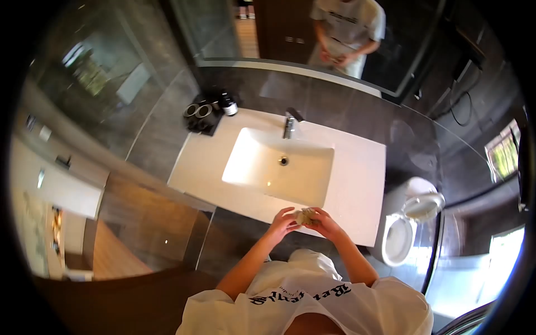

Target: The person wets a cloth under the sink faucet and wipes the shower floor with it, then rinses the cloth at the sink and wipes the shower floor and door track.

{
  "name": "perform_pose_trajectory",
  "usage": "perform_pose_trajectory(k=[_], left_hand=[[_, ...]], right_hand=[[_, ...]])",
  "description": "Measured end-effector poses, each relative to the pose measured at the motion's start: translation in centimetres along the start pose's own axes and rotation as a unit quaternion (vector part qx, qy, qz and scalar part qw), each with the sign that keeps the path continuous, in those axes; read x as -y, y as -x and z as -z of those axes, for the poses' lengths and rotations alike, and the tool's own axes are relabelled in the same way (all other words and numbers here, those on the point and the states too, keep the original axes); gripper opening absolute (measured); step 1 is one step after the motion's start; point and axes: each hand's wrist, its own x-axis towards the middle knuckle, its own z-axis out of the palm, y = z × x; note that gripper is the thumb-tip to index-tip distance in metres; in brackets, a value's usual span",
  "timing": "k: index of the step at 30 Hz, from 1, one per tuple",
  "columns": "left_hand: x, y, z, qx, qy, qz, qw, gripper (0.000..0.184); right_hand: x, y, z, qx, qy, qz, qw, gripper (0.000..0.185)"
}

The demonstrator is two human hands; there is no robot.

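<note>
A small crumpled tan object is held between my two hands at the front edge of the white countertop. My left hand has its fingers curved against the object's left side. On the other side, my right hand grips it with thumb and fingers. What the object is cannot be made out. Beyond my hands lies the white sink basin with a dark drain, and a chrome faucet stands behind it.
At the counter's back left are a dark bottle and a black tray with cups. A toilet stands to the right. The mirror reflects a person. A glass panel is at the left.
</note>
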Motion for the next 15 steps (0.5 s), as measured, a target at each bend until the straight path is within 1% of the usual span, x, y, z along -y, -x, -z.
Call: perform_pose_trajectory(k=[2, 3, 4, 5, 6, 7, 8, 9, 10, 11, 12, 13, 14, 15], left_hand=[[-2.3, -3.3, 1.6, 0.024, -0.057, 0.035, 0.997, 0.045], [-3.4, -4.8, 1.9, 0.036, -0.067, 0.049, 0.996, 0.045], [-4.6, -6.3, 2.2, 0.045, -0.119, 0.037, 0.991, 0.045], [-5.6, -7.9, 2.5, 0.055, -0.17, 0.023, 0.984, 0.045], [-6.3, -10.1, 3.2, 0.063, -0.175, 0.036, 0.982, 0.045], [-6.7, -12.4, 4.4, 0.107, -0.075, 0.071, 0.989, 0.044], [-6.4, -14.4, 5.4, 0.143, 0.028, 0.102, 0.984, 0.044], [-7.3, -15.0, 4.4, 0.107, 0.08, 0.091, 0.987, 0.038], [-7.0, -16.6, 5.0, 0.101, 0.086, 0.096, 0.987, 0.038], [-7.3, -18.6, 5.9, 0.138, 0.167, 0.088, 0.972, 0.038], [-8.0, -20.4, 6.9, 0.175, 0.243, 0.077, 0.951, 0.037], [-8.2, -21.9, 7.2, 0.161, 0.269, 0.066, 0.947, 0.038], [-8.5, -23.3, 7.5, 0.165, 0.263, 0.061, 0.949, 0.038], [-8.4, -24.6, 8.0, 0.122, 0.303, 0.042, 0.944, 0.038]], right_hand=[[-0.4, -3.4, -0.3, -0.023, 0.014, 0.052, 0.998, 0.037], [1.1, -3.8, -2.1, -0.054, -0.009, 0.036, 0.998, 0.039], [1.3, -5.7, -2.4, -0.068, -0.023, 0.042, 0.997, 0.039], [1.2, -7.7, -2.3, -0.098, -0.007, 0.067, 0.993, 0.039], [1.4, -9.7, -2.0, -0.128, 0.012, 0.089, 0.988, 0.039], [1.7, -11.6, -1.9, -0.122, 0.022, 0.112, 0.986, 0.038], [2.0, -14.2, -1.8, -0.13, 0.016, 0.107, 0.986, 0.038], [2.3, -16.9, -1.7, -0.181, 0.09, 0.1, 0.974, 0.04], [2.8, -19.1, -1.5, -0.226, 0.167, 0.091, 0.955, 0.042], [3.3, -21.1, -1.2, -0.222, 0.168, 0.088, 0.956, 0.042], [3.7, -23.2, -1.2, -0.247, 0.252, 0.07, 0.933, 0.046], [4.3, -25.4, -1.3, -0.271, 0.332, 0.055, 0.902, 0.051], [4.9, -26.9, -1.4, -0.269, 0.331, 0.063, 0.902, 0.051], [5.6, -27.8, -1.3, -0.265, 0.453, 0.099, 0.846, 0.055]])
